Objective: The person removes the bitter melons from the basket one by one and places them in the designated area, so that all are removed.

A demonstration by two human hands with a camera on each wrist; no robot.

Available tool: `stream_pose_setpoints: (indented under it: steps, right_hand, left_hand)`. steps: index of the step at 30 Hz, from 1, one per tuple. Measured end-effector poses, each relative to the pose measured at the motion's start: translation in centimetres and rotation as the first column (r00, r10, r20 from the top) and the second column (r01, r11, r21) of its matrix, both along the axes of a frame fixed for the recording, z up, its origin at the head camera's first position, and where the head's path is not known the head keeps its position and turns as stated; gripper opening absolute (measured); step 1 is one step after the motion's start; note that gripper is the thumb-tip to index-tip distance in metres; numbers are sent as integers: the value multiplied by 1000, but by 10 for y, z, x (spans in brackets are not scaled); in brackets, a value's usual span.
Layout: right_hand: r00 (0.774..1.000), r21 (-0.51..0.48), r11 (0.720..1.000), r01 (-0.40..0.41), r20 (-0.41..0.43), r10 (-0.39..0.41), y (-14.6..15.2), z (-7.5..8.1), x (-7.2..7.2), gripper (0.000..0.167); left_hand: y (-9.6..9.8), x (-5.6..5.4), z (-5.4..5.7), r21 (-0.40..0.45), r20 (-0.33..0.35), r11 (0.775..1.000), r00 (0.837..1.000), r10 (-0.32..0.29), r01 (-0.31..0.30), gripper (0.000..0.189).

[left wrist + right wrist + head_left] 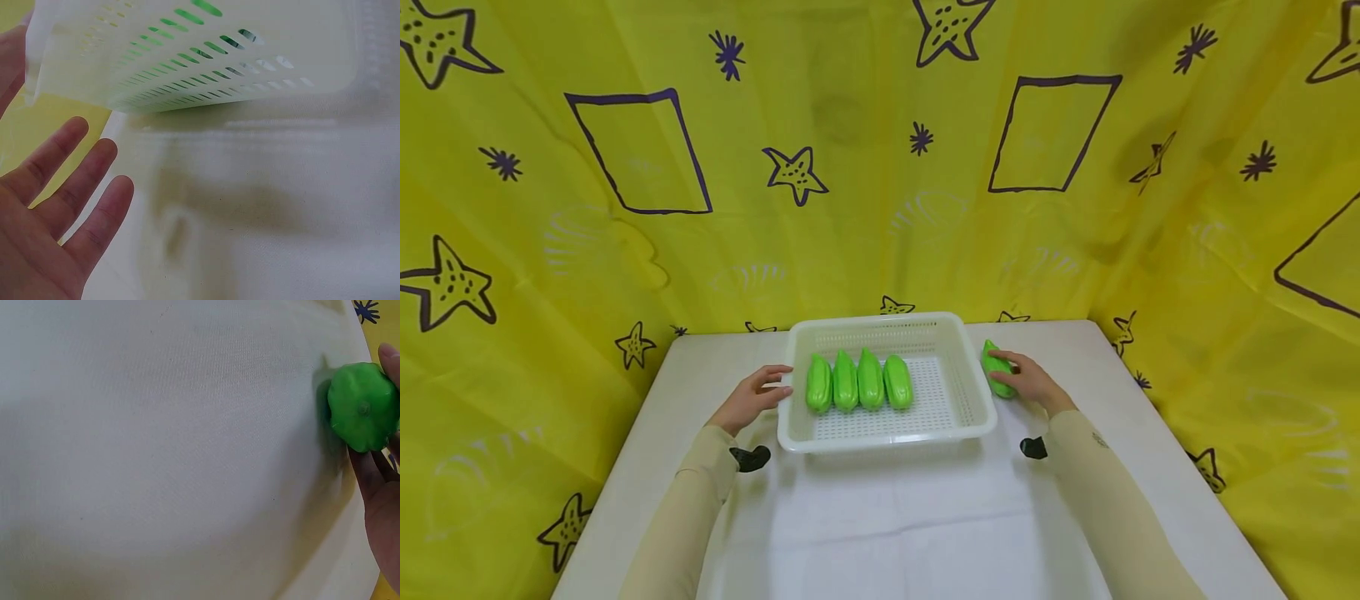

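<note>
A white perforated plastic basket point(880, 439) stands on the table, with several glossy green ridged gourds point(870, 380) side by side in its left and middle part. At the basket's left rim is my left hand point(752, 398); part of it touches the rim, while three fingers stretch out straight below in the left wrist view. My right hand point(1030, 382) grips another green ridged gourd point(362, 406) just outside the basket's right side, thumb and fingers on opposite sides of it. Whether that gourd still touches the table cannot be told.
A white-covered table point(895, 533) extends in front of and around the basket. Yellow curtains point(865, 242) with dark star drawings hang behind and at both sides. A dark wrist-mounted piece point(750, 458) juts from the left sleeve, and another point(1033, 448) from the right.
</note>
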State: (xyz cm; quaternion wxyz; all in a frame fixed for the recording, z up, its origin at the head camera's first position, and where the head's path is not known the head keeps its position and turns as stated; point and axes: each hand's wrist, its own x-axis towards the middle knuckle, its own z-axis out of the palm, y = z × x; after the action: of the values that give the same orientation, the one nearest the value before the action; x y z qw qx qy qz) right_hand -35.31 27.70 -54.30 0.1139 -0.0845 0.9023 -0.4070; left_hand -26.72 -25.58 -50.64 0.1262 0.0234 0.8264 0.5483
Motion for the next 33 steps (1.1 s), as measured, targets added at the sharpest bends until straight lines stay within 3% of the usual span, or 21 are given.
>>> stream_pose_setpoints:
  steps: [8,20,33]
  right_hand:
    - [997,5,998,69,15,-69,1,2,0,61]
    - [996,-25,998,66,58,-65,-3,4,-1,60]
    - [987,-88,989,120,116,-110,-3,6,3,58]
  left_hand:
    - [2,0,2,-6,-6,1000,1000,-7,7,50]
    - [3,1,4,-12,5,1000,1000,-1,1,51]
    - [0,1,2,-17,-13,1000,1000,-17,17,54]
